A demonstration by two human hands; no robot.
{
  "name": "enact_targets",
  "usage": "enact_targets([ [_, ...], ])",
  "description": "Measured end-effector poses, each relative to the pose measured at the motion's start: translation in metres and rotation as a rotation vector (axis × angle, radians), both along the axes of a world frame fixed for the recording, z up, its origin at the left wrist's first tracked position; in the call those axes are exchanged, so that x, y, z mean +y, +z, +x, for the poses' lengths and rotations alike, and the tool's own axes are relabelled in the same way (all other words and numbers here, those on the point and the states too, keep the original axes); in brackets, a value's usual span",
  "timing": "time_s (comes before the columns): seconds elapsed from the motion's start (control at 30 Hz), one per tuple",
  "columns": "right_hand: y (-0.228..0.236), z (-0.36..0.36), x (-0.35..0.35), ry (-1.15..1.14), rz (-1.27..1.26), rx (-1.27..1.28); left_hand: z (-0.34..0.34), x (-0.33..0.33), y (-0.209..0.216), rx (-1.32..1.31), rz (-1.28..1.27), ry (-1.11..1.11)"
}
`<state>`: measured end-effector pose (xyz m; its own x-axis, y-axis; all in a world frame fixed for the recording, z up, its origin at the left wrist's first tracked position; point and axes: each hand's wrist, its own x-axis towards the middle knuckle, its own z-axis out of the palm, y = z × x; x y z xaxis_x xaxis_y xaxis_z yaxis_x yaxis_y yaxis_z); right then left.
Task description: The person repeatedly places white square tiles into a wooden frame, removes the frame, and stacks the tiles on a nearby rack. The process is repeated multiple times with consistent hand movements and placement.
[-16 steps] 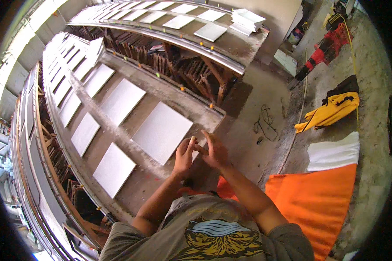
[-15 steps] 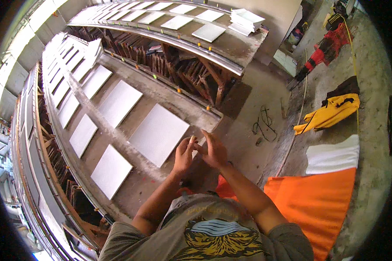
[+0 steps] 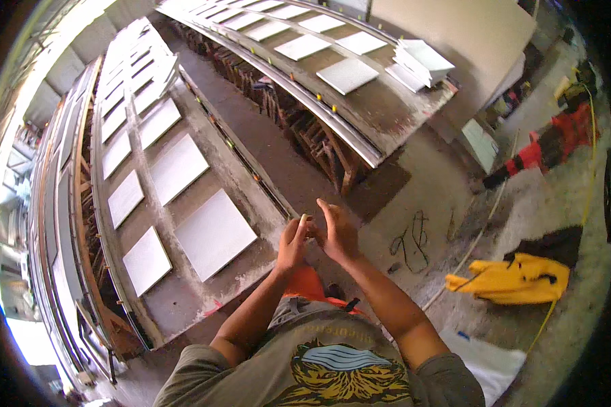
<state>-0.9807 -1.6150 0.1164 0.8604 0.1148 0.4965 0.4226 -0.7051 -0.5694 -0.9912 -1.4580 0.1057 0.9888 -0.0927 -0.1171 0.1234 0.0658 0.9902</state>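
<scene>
So both hands are up in front of the chest, touching: left hand (image 3: 293, 243) pinches a small pale piece (image 3: 303, 218) at its fingertips, right hand (image 3: 335, 232) half open beside it. Just left, white tiles (image 3: 213, 232) lie on the long bench (image 3: 183, 298).

Daylight flooded in from the left, where the rim burned out to white and pale blue. The white tiles (image 3: 214, 233) on the long tabletop (image 3: 183, 298) were bright but kept their edges. A dark shadow lay under the farther bench (image 3: 387, 115) and on the floor (image 3: 414, 197) beside it. Straight rails bowed strongly toward the rim, and the corners were black. The hands (image 3: 316, 239) were fairly sharp; the right edge smeared and softened.
</scene>
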Motion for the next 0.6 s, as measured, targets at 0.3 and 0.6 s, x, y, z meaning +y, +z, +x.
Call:
enact_targets([
  [0.3,0.005,0.124,-0.021,0.189,0.003,0.072,0.097,-0.014,-0.012,0.149,-0.131,0.203],
  [0.6,0.004,0.227,-0.017,0.422,-0.020,0.072,0.161,-0.016,-0.012,0.109,-0.175,0.440],
])
